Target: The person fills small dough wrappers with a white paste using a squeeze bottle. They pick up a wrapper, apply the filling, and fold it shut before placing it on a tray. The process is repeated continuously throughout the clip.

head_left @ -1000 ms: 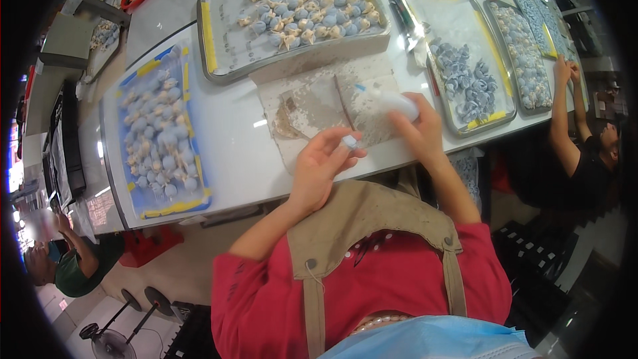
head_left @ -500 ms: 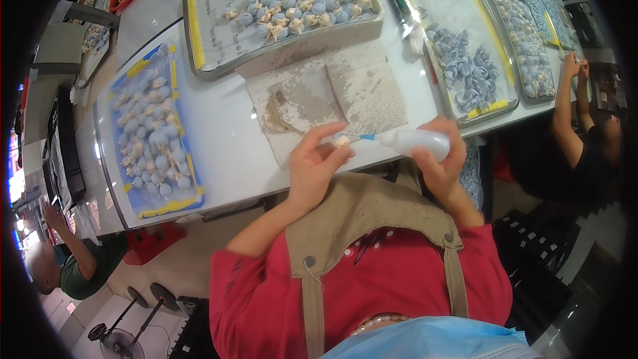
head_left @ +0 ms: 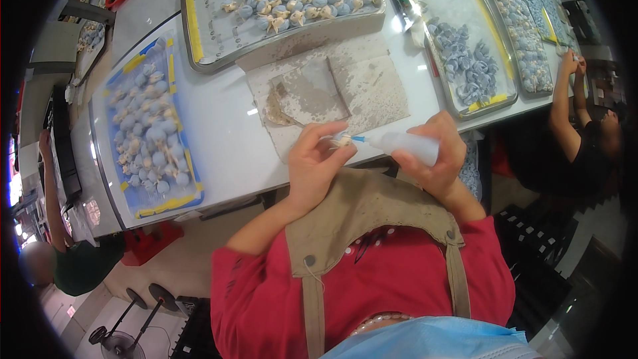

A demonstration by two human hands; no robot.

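Observation:
Between thumb and fingers, my left hand (head_left: 319, 159) pinches a small cream-coloured figure piece (head_left: 343, 141), partly hidden by the fingertips. My right hand (head_left: 435, 156) grips a white squeeze bottle (head_left: 409, 146) tilted almost level. Its thin blue nozzle tip (head_left: 359, 138) points left and meets or nearly meets the small piece. Beneath and beyond my hands lies a stained, unfolded cardboard sheet (head_left: 372, 93) on the white table.
A metal tray (head_left: 194, 40) of blue-and-cream figures stands behind the cardboard. Another metal tray (head_left: 508, 60) at right holds blue-grey curled pieces. At left is a blue tray (head_left: 194, 186) with round blue pieces. Co-workers sit at both sides.
My right hand has shifted slightly left, bringing the bottle's nozzle closer to the small piece. My left hand stays nearly still. The co-worker at left has moved an arm.

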